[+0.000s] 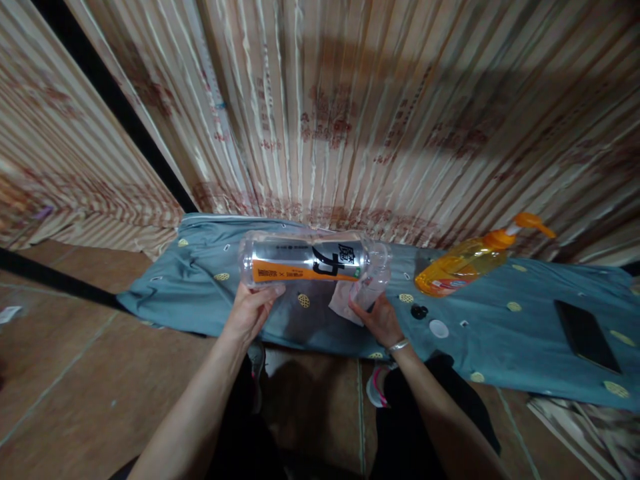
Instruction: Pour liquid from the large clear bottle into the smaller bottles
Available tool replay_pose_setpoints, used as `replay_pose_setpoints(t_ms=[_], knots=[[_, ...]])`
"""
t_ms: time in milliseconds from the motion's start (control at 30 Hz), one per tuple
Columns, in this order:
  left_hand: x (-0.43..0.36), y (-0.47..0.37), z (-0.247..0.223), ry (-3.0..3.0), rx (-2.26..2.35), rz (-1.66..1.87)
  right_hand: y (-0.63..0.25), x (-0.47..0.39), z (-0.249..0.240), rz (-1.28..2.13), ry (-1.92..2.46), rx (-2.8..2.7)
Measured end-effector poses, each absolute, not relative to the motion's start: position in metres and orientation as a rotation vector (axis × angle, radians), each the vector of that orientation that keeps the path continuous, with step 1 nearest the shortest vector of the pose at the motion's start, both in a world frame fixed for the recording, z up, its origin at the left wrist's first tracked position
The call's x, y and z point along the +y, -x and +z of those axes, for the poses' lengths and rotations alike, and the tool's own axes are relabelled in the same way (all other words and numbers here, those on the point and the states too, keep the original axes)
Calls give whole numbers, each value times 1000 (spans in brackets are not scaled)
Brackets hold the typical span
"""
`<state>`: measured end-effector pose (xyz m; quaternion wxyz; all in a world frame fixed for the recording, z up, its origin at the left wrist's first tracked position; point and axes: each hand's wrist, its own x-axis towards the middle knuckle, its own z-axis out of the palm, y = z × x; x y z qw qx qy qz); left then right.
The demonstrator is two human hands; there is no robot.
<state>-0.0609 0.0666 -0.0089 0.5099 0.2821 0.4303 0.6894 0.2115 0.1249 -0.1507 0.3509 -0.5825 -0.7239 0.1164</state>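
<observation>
A large clear plastic bottle (305, 259) with a silver and orange label lies sideways across the middle of the view, its neck end to the right. My left hand (251, 308) is closed on its base end from below. By the neck, my right hand (383, 320) is closed around a clear plastic piece (367, 288); whether this is separate from the bottle I cannot tell. A pale, thin tissue or cloth (346, 303) shows beside my right fingers. I cannot make out whether they hold it too. To the right lie a small black cap-like part (419, 311) and a white round cap (439, 329).
A pump bottle of orange liquid (457, 270) leans on the right. Farther right lies a dark phone (587, 335). Teal patterned fabric (200, 303) covers the low surface. Behind it hangs a striped curtain (320, 120), with a black pole (125, 113) at left.
</observation>
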Motion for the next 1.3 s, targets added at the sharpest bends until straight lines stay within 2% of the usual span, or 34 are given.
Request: replay_pose_setpoints(t_ms=[333, 1300], knots=[[68, 63, -7, -661, 1098, 1669, -209, 125, -142, 493, 1500, -1830], [69, 67, -13, -696, 1068, 1695, -206, 123, -131, 548, 1537, -1807]])
